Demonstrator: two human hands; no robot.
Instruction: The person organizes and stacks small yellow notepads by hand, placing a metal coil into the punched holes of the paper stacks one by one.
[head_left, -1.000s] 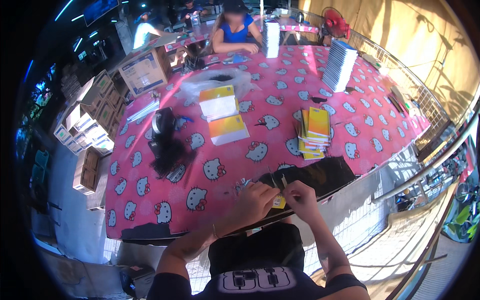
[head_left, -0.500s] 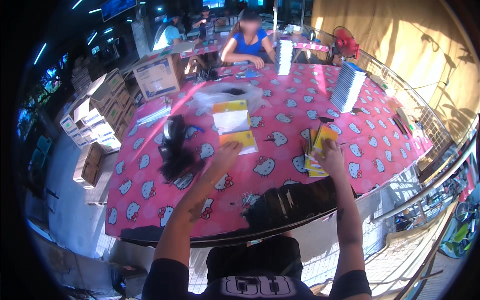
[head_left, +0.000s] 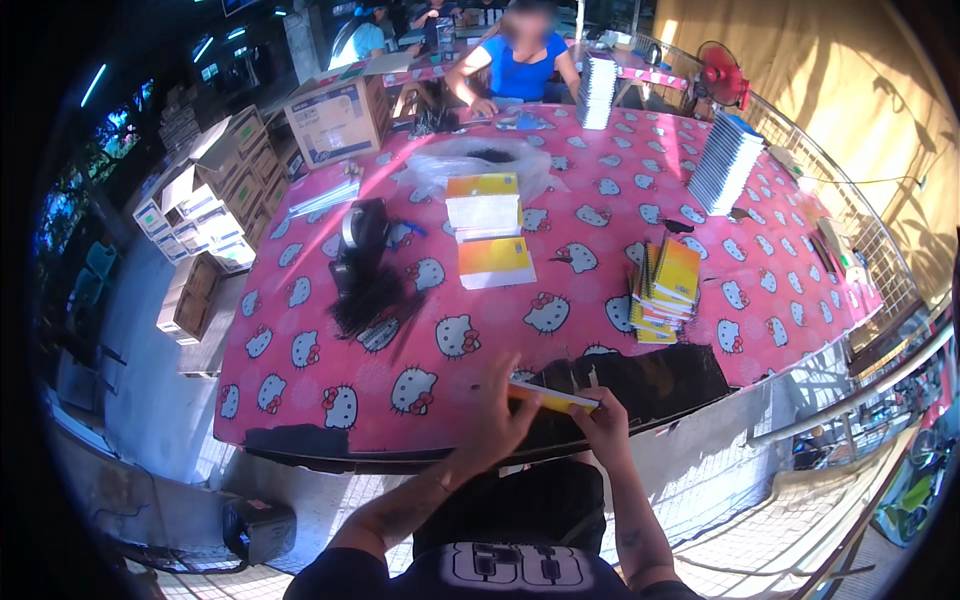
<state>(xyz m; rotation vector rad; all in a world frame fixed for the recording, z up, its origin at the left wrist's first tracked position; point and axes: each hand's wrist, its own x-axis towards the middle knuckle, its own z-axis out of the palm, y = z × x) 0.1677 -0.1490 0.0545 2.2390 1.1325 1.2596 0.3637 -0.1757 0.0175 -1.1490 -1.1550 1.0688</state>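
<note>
Left hand (head_left: pixel 497 425) and right hand (head_left: pixel 600 422) both grip a thin yellow booklet (head_left: pixel 552 398) over the pink table's (head_left: pixel 300 350) near edge. A loose grip could let it slide off the edge.

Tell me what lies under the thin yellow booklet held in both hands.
Under the thin yellow booklet, held by the left hand and right hand, a black sheet covers the pink cartoon-cat tablecloth; anything beneath stays hidden.

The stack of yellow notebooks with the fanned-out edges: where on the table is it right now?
In the head view the stack of yellow notebooks lies on the right of the pink tablecloth, beyond the right hand, nearer than the tall white pile.
</note>
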